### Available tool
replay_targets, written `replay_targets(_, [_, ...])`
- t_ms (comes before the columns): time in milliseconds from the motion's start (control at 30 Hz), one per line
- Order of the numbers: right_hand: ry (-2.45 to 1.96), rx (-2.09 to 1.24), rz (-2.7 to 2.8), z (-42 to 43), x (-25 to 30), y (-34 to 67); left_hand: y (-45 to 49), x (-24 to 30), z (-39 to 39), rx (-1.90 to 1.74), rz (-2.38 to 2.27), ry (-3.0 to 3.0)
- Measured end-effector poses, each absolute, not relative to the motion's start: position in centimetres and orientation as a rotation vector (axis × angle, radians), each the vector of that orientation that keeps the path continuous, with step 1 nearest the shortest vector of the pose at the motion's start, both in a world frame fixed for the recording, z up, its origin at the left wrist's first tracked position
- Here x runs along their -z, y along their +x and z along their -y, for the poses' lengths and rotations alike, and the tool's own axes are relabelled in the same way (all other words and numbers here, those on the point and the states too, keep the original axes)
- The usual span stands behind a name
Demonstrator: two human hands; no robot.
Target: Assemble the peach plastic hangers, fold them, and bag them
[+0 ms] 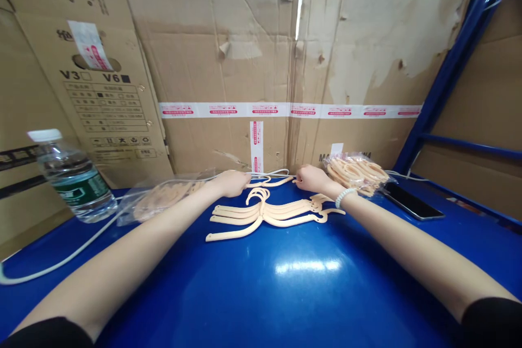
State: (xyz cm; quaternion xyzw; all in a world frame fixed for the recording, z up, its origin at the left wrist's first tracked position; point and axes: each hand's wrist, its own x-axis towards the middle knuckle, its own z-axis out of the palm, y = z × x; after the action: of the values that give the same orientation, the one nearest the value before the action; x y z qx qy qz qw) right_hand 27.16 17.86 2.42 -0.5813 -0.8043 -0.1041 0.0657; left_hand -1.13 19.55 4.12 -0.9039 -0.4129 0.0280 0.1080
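At the back of the blue table, a beige plastic hanger (pixel 277 182) lies between my two hands, its hook toward the cardboard. My left hand (pixel 233 182) is closed at its left end. Fingers curled, my right hand (pixel 313 178) pinches the other end; a beaded bracelet circles that wrist. Nearer to me, several like hangers (pixel 285 221) lie overlapped in a row with their hooks bunched at the middle. Small curled parts show at their right ends, close to my right forearm.
Bagged beige hangers (pixel 356 173) lie at the right, beside a black phone (pixel 411 201). Another clear bag (pixel 167 198) is partly behind my left forearm. A water bottle (pixel 75 179) stands left, near a white cable (pixel 53 266). Cardboard (pixel 228 76) walls the back; a blue post (pixel 444 76) rises right.
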Motion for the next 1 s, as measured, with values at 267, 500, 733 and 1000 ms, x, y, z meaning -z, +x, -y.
replay_targets(267, [-1.421,0.265,2.071,-13.4,-3.2,29.5,-3.2,-6.6,-14.6,0.158,1.235,-2.536])
replay_targets(500, [-1.164,-0.09,1.641,-6.0,-2.2,28.6,-5.3,-3.6,-7.0,0.437,1.08,-2.623])
replay_targets(733, [-0.974,-0.781,1.365,-4.6,-2.1,27.5,-5.3,1.3,-4.8,0.948,0.952,-2.799])
replay_targets(1000, [-1.061,-1.127,1.204,-6.0,-0.1,27.9,-5.0,1.9,-5.3,1.053,0.976,-2.761])
